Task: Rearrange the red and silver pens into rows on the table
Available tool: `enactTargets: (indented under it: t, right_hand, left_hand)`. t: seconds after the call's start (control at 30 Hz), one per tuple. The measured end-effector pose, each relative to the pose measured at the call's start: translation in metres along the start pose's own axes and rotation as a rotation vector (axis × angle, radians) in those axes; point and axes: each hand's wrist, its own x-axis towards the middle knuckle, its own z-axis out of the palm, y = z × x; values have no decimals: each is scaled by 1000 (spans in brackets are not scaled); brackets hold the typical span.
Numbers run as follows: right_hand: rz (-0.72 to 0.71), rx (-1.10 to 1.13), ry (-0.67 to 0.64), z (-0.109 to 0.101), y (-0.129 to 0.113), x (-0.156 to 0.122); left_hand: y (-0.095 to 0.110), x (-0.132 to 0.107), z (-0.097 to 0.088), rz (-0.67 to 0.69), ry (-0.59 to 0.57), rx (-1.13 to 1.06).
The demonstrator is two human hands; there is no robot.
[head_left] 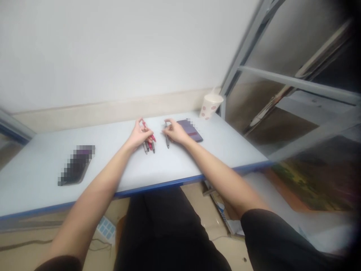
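My left hand [140,134] is closed around several pens [149,145], red and grey ones, whose tips stick out toward me over the pale table [118,165]. My right hand [174,131] pinches a single grey pen [167,140] just to the right of them. The two hands sit close together near the back middle of the table, a small gap between them.
A dark purple flat case [190,130] lies right behind my right hand. A paper cup [210,106] with red marks stands at the back right corner. A dark phone-like object [75,166] lies at the left. A metal frame [282,81] rises on the right; a wall runs behind.
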Motion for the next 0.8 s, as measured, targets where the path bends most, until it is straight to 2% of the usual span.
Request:
enactTargets:
  t: [0.23,0.6,0.8]
  right_hand:
    - [23,-29,52,0,1,6]
    - [32,-146,-11,-1,-1,8]
    - [-56,-316,10,4,0,10]
  left_hand:
    - [0,1,-1,-17,-3,-8]
    - [-1,2,-3,-11,-39,55]
    - [3,1,-1,60,44,218]
